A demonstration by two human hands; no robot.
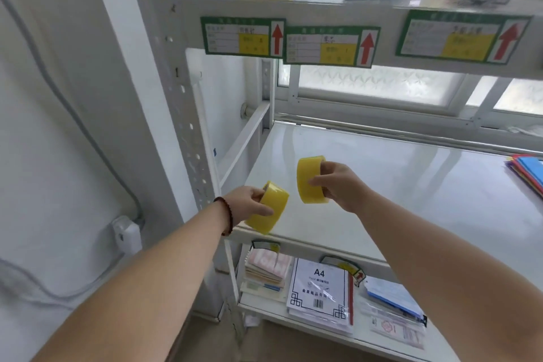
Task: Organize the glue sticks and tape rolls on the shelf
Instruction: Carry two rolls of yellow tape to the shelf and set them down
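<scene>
A: Your left hand [249,203] grips one yellow tape roll [269,210], lower centre; right hand [338,185] pinches the other roll [308,181], mid-frame.

B: Risk: left roll overhangs the shelf [382,185] edge. Release there and it likely drops.

Both tape rolls [267,211] [310,180] are translucent yellow. The shelf [382,173] is white. Its labels [242,36] are green-bordered with yellow fields and red arrows.
</scene>
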